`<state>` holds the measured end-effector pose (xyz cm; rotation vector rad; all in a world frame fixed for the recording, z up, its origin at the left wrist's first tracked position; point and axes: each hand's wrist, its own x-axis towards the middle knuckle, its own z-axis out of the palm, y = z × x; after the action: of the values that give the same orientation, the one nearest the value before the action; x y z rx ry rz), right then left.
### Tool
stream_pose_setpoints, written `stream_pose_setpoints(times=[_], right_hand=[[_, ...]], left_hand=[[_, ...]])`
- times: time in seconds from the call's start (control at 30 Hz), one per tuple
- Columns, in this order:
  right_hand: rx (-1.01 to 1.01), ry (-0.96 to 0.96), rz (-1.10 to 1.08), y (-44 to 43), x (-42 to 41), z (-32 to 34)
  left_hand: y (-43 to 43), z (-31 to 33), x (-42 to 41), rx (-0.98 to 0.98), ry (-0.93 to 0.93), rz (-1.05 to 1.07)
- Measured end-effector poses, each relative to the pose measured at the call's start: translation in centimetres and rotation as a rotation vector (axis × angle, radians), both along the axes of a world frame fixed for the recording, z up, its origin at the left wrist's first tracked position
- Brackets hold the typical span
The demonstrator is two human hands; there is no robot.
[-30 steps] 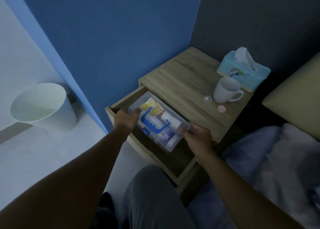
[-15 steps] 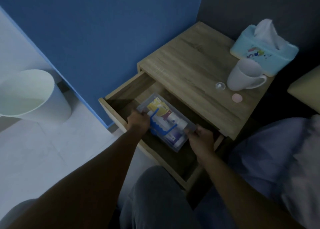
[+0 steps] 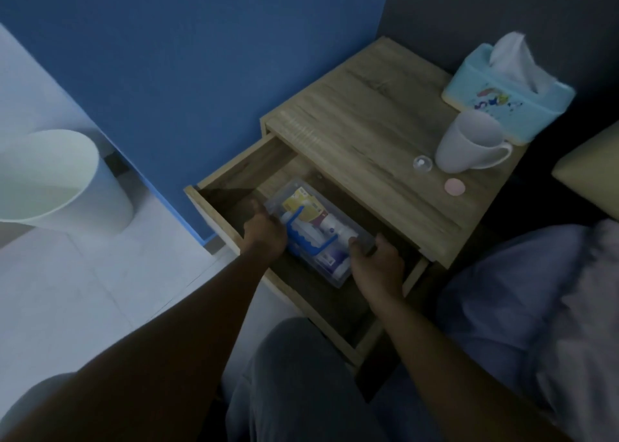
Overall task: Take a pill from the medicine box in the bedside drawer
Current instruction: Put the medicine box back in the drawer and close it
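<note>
Both hands, left hand (image 3: 264,237) and right hand (image 3: 376,264), grasp the medicine box (image 3: 318,230) ends inside the open drawer (image 3: 338,311); next, probably lift it out level to open.

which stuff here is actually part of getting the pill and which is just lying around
Part of the job:
medicine box, gripped at both ends
open drawer
left hand
right hand

Just lying about:
mug
tissue box
small clear cap
pink disc
white bin
</note>
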<state>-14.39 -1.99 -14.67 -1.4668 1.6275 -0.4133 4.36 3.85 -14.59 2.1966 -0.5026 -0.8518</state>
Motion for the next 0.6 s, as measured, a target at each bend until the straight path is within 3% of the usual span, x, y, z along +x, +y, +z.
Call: stream_pose_setpoints(times=[0.1, 0.2, 0.3, 0.43, 0.6], right_hand=[[-0.112, 0.046, 0.157, 0.3, -0.7, 1.7], [-0.228, 0.048, 0.246, -0.2, -1.9, 3.4], [-0.335, 0.107, 0.292, -1.0, -3.3, 4.6], [-0.491, 0.278, 0.377, -2.6, -5.8, 4.8], [-0.484, 0.485, 0.537, -4.3, -8.8, 3.2]], left_hand=[[1.8, 0.7, -0.4, -0.088, -0.151, -0.119], [4.2, 0.8, -0.6, -0.097, -0.419, -0.295], [6.5, 0.8, -0.9, -0.15, -0.528, -0.271], [8.9, 0.4, -1.7, -0.241, -0.306, -0.063], [10.2, -1.0, -3.0, -0.191, 0.004, -0.032]])
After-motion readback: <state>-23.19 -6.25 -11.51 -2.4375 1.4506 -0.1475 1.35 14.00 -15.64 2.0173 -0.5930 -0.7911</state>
